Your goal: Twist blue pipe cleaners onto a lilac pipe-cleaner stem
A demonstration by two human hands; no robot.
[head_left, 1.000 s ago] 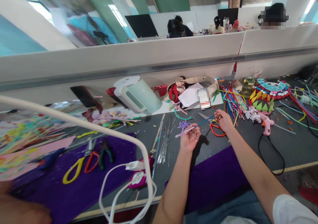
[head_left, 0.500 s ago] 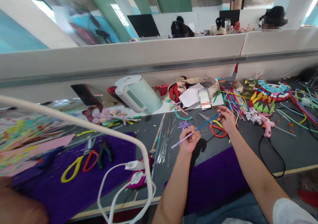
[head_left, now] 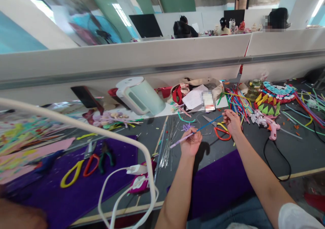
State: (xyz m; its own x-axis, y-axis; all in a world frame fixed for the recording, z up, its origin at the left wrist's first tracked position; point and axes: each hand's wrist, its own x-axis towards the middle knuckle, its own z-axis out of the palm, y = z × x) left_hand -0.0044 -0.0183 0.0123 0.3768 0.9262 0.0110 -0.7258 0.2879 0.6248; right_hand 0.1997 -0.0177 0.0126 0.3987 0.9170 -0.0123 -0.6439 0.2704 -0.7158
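Over the dark table, my left hand point(head_left: 191, 141) is closed on a thin stick, lilac point(head_left: 179, 142) at its left end and blue point(head_left: 210, 122) toward the right. My right hand point(head_left: 232, 120) pinches the blue end with its fingertips. Just below the blue part lie scissors point(head_left: 222, 132) with red and yellow handles. Short purple pieces point(head_left: 188, 127) are behind my left hand, and a bundle of silvery wires point(head_left: 167, 147) lies to its left. A purple cloth point(head_left: 218, 181) is beneath my forearms.
A kettle point(head_left: 146, 97) stands behind. A white cable point(head_left: 149, 154) arches at the left before scissors point(head_left: 73, 175), pliers point(head_left: 108, 156) and another person's blurred hand point(head_left: 20, 210). Colourful sticks point(head_left: 238, 102) and a pink glue gun point(head_left: 273, 129) are at the right.
My left hand has moved slightly left along with the lilac end of the stick. My right hand stays nearly in place. The blurred hand at lower left has shifted down.
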